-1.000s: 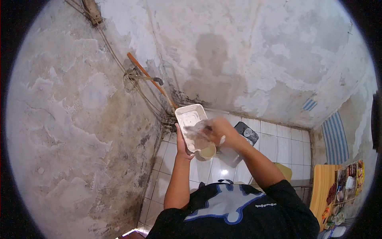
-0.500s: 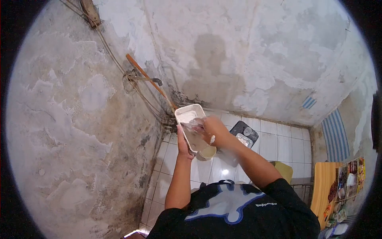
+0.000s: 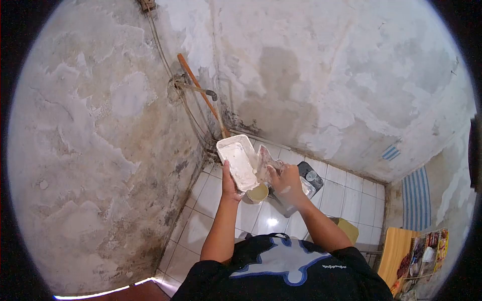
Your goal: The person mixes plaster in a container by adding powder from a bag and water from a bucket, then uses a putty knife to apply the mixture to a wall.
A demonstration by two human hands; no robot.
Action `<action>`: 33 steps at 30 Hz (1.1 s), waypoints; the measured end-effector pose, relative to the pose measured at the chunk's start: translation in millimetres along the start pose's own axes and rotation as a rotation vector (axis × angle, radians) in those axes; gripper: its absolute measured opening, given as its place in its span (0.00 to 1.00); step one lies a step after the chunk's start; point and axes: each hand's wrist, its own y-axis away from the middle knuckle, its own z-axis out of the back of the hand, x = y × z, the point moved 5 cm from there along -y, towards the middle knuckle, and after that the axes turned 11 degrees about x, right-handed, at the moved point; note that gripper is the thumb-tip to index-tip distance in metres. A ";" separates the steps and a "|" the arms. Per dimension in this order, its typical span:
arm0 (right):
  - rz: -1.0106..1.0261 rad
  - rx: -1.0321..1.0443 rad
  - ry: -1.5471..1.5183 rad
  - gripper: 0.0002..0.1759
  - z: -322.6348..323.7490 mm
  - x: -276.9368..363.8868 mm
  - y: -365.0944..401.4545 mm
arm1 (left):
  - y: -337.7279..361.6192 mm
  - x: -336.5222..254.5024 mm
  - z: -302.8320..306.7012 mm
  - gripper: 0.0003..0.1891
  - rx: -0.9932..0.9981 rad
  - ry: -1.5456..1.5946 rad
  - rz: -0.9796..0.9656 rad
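My left hand point(image 3: 230, 185) grips a white rectangular tray point(image 3: 236, 138) by its lower left side, thumb along the rim. Smooth white paste point(image 3: 238, 165) lies in the tray. A putty knife point(image 3: 264, 157), its broad blade smeared with white, is in my closed right hand point(image 3: 286, 181). The blade stands at the tray's right edge, angled upward. White smears show on my right hand. Below the tray, a pale round tub point(image 3: 258, 193) stands on the floor.
A dark tray point(image 3: 317, 167) with a clear cup point(image 3: 311, 175) rests on the tiled floor point(image 3: 247, 218). A tap point(image 3: 211, 94) juts from the patchy left wall point(image 3: 115, 165); a wooden pole point(image 3: 193, 78) leans in the corner. At right are a wooden board point(image 3: 396, 256) and a rack point(image 3: 426, 256).
My right hand has moved right and down, drawing the putty knife from over the tray to its right edge. The tray now shows its paste more fully. My view has shifted slightly.
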 end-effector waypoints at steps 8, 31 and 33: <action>-0.049 -0.180 -0.115 0.21 -11.2 7.1 15.4 | 0.3 11.6 -6.4 0.40 -0.009 -0.036 0.035; -0.021 0.084 -0.223 0.12 18.4 12.4 -1.6 | 16.6 15.0 -3.8 0.39 0.117 0.094 0.057; 0.054 0.158 -0.059 0.12 2.9 -0.1 -1.1 | 15.9 19.1 -7.4 0.39 0.138 0.083 0.085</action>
